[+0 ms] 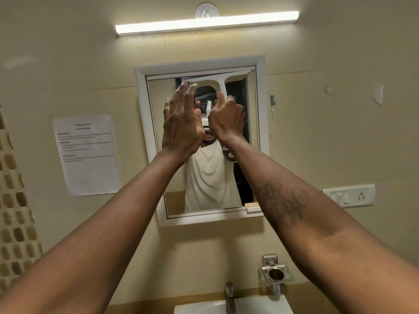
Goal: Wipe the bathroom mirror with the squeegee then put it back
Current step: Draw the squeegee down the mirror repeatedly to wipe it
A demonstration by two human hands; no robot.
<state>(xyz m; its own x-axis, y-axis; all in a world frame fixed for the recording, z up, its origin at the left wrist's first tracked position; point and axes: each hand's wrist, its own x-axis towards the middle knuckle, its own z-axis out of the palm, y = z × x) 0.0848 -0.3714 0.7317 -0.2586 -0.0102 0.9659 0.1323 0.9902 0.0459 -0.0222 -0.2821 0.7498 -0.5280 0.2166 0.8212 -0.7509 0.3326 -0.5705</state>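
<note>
High against the top edge of the mirror (204,182), directly above the fist that holds it, the white squeegee (217,81) lies with its blade running crosswise along the glass and its handle dropping straight down into the right hand (226,122). That hand is wrapped shut around the handle, knuckles toward the camera, wrist cocked back, forearm reaching up from the lower right. To the grip's left, the left hand (181,125) stands flat and spread, gripping nothing, its fingertips (187,86) up at the blade's left end; whether they press the blade or only rest beside it cannot be told. Since the blade sits crosswise at the top, the stroke that counts looks to be a straight pull down, at right angles to the blade's long axis, led by the right hand. Outward from the grip: a tube light (206,22) above, a printed notice (87,154) far to the left, a switch plate (349,196) to the lower right, and a tap (230,295) over the basin (260,305) well below.
</note>
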